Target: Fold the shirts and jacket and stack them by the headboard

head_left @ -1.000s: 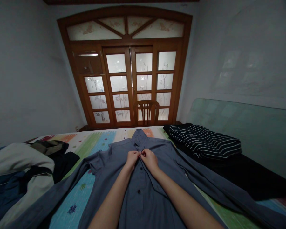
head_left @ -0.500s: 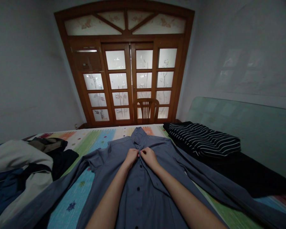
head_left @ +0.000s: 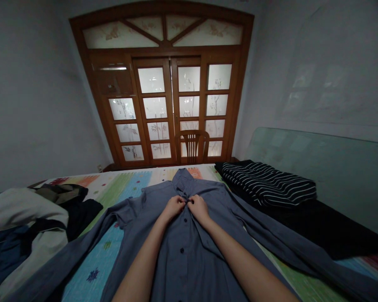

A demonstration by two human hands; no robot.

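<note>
A grey-blue button shirt (head_left: 173,260) lies spread out face up, its collar (head_left: 183,179) at the far end and its sleeves stretched to both sides. Just below the collar, my left hand (head_left: 175,206) pinches the left edge of the front placket. Close against it, my right hand (head_left: 198,206) pinches the cloth of the other front edge. The fingertips of both hands nearly meet and hide the button or buttonhole between them. Dark buttons (head_left: 182,250) show down the placket below my hands.
The shirt lies on a colourful patterned bedspread (head_left: 93,256). Rumpled clothes (head_left: 28,214) are heaped at the left. A folded striped garment (head_left: 267,184) rests on black cloth at the right, by a pale green headboard (head_left: 318,167). Beyond stand a wooden chair (head_left: 192,144) and glazed doors (head_left: 170,109).
My left hand's fingers have shifted slightly right, bringing the fingertips of both hands closer at the placket. The view has moved a little; the shirt lies as before.
</note>
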